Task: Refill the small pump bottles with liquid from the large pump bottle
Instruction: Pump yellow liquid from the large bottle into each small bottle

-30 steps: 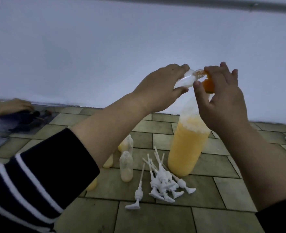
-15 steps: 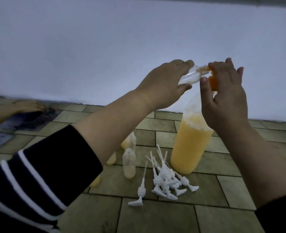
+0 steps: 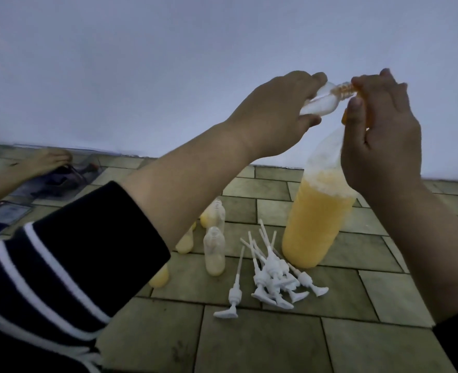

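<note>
The large bottle (image 3: 316, 222) of orange-yellow liquid stands on the tiled floor at centre right. My right hand (image 3: 381, 135) is curled round the orange pump head (image 3: 345, 118) on top of it. My left hand (image 3: 273, 114) holds a small clear bottle (image 3: 320, 102) tilted on its side, its neck against the pump's spout. Several small bottles (image 3: 215, 251) with some yellow liquid stand on the floor below my left forearm, partly hidden by it.
A heap of white pump tops (image 3: 273, 275) lies on the floor in front of the large bottle. Another person's hand (image 3: 47, 157) rests on dark items at the far left. A white wall runs behind everything.
The view has drifted so both hands and the bottle sit slightly more to the right and lower. Both hands keep the same hold at the pump spout.
</note>
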The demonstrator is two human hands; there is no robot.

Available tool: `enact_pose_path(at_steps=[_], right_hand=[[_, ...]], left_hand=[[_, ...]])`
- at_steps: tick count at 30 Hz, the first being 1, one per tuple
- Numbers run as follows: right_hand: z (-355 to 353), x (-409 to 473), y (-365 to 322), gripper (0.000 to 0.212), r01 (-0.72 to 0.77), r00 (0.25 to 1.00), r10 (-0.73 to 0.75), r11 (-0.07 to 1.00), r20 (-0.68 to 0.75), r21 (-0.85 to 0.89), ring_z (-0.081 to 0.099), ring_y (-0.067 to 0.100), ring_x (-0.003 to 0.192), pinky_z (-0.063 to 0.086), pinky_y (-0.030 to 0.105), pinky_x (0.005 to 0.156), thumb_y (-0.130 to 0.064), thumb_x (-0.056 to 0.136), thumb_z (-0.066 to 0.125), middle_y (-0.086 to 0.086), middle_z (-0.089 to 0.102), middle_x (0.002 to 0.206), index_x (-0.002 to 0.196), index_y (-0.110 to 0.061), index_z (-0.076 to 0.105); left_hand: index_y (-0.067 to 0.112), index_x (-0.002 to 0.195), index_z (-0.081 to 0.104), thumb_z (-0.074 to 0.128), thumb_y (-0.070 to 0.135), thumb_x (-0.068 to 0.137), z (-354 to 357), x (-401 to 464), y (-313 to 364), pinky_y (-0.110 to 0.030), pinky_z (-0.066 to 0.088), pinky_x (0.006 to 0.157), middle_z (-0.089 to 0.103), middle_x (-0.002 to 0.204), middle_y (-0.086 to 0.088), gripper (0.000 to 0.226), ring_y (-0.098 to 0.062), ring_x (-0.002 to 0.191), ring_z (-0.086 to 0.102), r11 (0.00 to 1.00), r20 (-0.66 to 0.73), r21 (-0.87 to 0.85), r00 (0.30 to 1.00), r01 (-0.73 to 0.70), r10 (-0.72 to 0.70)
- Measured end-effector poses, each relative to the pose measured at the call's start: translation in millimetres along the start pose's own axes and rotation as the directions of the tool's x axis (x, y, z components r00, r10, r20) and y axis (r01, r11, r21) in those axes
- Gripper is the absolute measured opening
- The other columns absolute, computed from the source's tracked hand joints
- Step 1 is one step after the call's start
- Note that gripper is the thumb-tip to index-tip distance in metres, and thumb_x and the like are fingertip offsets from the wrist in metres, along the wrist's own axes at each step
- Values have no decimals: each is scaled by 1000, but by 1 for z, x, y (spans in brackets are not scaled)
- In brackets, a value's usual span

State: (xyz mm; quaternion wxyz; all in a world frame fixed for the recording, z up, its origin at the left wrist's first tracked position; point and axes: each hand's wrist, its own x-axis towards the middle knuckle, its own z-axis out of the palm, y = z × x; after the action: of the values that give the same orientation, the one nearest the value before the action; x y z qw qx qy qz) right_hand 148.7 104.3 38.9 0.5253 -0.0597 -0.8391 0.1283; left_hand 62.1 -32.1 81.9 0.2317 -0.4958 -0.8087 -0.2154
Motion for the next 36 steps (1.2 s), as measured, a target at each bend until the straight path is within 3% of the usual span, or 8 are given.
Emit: enact_pose_path(at_steps=[3,11,16,20,23,31,36], right_hand=[[-5,10,-2,51,5,999,-5,1000,32,2,32,24,139,12,24,114,-39,99,23,10,56,128,122,-6,55],[-6,11,0,45,60,997,-61,998,-39,-30,44,29,127,25,36,113,-34,101,29,15,57,123,121,-2,54],[1,2,4,38,59,997,-60,998,-56,-17,51,31,113,25,37,112,-23,100,30,16,58,115,119,0,54],[-5,12,-1,48,46,999,-46,999,-11,-13,43,28,129,13,25,114,-34,100,25,14,58,122,121,-3,55],[-8,16,-4,51,41,999,-41,999,-16,2,34,27,137,10,24,113,-37,100,24,12,56,127,121,-2,55],[-2,1,1,45,22,999,-22,1000,-25,6,38,28,134,18,31,115,-28,99,27,14,54,130,126,-2,52],[-11,13,-5,53,40,999,-39,999,26,-21,38,25,134,15,28,114,-39,98,23,12,54,131,126,-5,53]], left_hand=[[21,128,45,53,32,92,-5,2,0,-24,35,76,55,119,3,39,-11,88,45,1000,-1,25,1000,9,-9],[21,133,42,52,32,93,-6,4,2,-19,28,73,53,124,6,43,-8,88,41,1000,-58,25,998,-8,10],[19,134,41,52,31,93,3,0,2,-19,29,77,53,126,3,45,-16,103,50,999,-37,38,999,-22,23],[18,128,44,53,32,92,-5,1,-2,-23,33,76,54,121,3,39,-12,91,46,1000,-40,29,999,-12,13],[19,130,44,52,32,92,-9,5,-2,-22,31,76,54,122,5,40,-9,91,43,999,-63,34,998,-11,13],[18,131,43,55,31,92,5,-1,1,-28,40,81,55,121,2,43,-16,96,50,999,-38,20,999,-29,29],[19,130,44,54,30,92,-5,4,-1,-24,34,77,54,123,4,41,-10,90,43,1000,-46,21,999,-21,22]])
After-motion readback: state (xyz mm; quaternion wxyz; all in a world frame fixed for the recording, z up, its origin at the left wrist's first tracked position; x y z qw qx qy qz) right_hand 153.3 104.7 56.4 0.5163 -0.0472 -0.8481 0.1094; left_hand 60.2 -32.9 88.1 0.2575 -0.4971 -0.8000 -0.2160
